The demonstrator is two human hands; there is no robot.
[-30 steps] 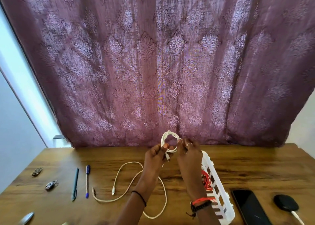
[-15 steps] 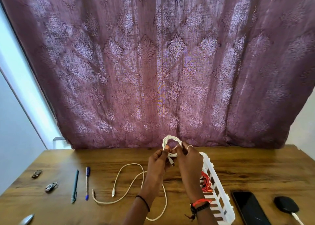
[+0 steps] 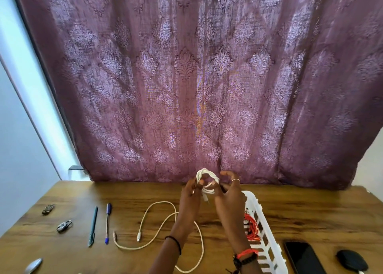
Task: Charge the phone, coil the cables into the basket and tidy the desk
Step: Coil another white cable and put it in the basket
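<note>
A white cable (image 3: 207, 178), wound into a small tight coil of several loops, is held above the wooden desk (image 3: 310, 211), just beside the white slatted basket (image 3: 261, 217). It is pinched by the left hand (image 3: 191, 193) and grasped by the right hand (image 3: 230, 193); one plug end hangs below the coil.

We've got bare counter (image 3: 310, 207) right of the basket (image 3: 257, 207), all the way back to the curtain (image 3: 186, 87). Left side's cluttered: a loose white cable (image 3: 138, 236) sprawls across the wood, two pens (image 3: 107, 222) beyond it. Phone (image 3: 302, 257) blocks the near right corner, just beside the basket.
</note>
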